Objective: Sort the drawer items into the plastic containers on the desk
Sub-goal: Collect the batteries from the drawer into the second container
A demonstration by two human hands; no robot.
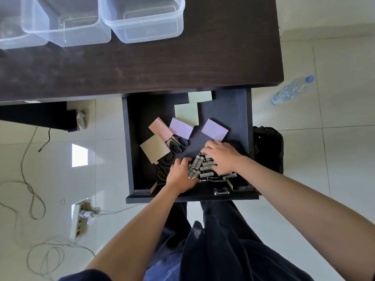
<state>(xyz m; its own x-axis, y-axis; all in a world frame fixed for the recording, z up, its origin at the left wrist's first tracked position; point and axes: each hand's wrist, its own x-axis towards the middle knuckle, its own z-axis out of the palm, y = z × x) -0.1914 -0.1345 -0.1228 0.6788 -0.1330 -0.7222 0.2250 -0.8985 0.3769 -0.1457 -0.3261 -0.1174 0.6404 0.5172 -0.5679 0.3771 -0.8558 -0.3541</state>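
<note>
Both hands, left hand (181,175) and right hand (222,157), curl around batteries (205,168) in the drawer (129,138); plastic containers (142,19) hold nothing.

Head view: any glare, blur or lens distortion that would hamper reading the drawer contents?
Head view: wide-angle bending curves the desk edge; window glare patches sit on the floor tiles, not the drawer; the plastic containers look soft at the top; battery labels are too small to read; both hands are sharp.
</note>
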